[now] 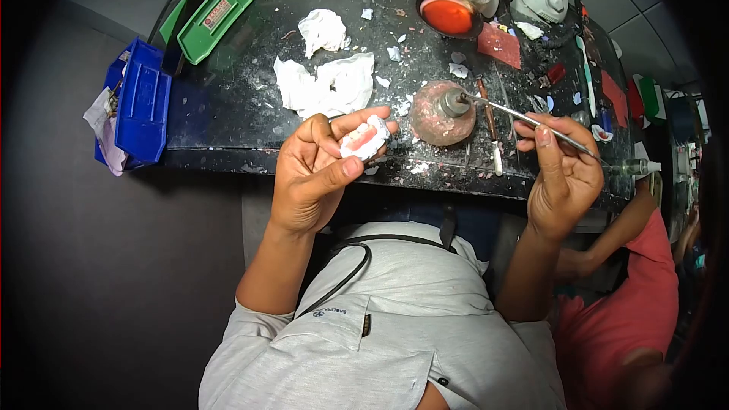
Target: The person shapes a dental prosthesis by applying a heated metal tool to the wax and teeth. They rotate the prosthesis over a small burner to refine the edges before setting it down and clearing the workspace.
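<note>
My left hand (319, 159) holds a small white plaster piece (364, 139) with a pink patch on it, fingers and thumb around its edges. In my right hand (563, 163) is a thin metal tool (516, 113), pinched between thumb and fingers, its tip pointing left at the nozzle of a round burner (443, 114) smeared with pink. Whether the tip touches the nozzle or is in its flame, I cannot tell. Behind my left hand lies crumpled white tissue (330, 85). A knife with a brown handle (487, 115) rests right of the burner.
On the dark worktop (228, 114) are a dish of red wax (448, 15), a pink wax sheet (500, 47), a toothbrush (588, 68) and scattered plaster bits. Green (216, 17) and blue (143, 110) bins stand left. A person in red (634, 311) sits at right.
</note>
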`<state>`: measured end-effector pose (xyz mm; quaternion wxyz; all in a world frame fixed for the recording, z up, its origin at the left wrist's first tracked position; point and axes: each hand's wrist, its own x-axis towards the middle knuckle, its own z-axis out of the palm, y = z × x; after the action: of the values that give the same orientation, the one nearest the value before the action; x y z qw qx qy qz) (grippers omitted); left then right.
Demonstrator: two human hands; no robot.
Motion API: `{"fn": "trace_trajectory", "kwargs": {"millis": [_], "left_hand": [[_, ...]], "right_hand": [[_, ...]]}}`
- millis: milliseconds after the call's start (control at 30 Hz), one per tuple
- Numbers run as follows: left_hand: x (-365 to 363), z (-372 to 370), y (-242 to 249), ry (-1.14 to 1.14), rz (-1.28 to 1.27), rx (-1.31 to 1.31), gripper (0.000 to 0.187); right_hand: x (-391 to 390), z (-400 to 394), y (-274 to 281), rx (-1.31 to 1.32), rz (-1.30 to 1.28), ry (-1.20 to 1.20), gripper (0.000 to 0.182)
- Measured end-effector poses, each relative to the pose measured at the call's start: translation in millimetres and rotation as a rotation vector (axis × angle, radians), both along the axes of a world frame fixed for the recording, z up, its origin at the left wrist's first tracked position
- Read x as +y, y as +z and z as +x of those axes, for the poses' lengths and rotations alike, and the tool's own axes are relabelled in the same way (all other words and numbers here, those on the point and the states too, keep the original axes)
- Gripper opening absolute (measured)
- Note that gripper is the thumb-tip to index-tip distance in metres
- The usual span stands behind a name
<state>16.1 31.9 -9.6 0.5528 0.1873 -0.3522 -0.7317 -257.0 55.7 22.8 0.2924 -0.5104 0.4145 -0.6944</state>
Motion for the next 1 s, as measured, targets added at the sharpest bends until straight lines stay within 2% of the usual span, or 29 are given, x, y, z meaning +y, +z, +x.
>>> {"fn": "trace_trajectory", "kwargs": {"millis": [100,167,300,733,1000], "left_hand": [[1.2,-2.4,-3.2,0.023,-0.075,-0.011,0.026],[3.5,-6.5,-3.1,0.131,-0.255,-0.149,0.034],[7.3,-8.2,0.9,0.176,-0.380,-0.270,0.040],[13.1,-13.7,5.9,0.196,-0.405,-0.285,0.050],[11.1,-13.7,4.1,0.174,-0.448,-0.225,0.043]], "right_hand": [[0.8,0.2,-0.9,-0.003,0.001,0.008,0.018],[1.5,1.4,-1.1,-0.013,0.012,-0.004,0.019],[2.5,1.8,-0.2,-0.022,0.014,0.033,0.018],[23.6,39.5,5.4,-0.198,0.118,0.346,0.017],[23.0,42.5,5.2,-0.185,0.140,0.346,0.016]]}}
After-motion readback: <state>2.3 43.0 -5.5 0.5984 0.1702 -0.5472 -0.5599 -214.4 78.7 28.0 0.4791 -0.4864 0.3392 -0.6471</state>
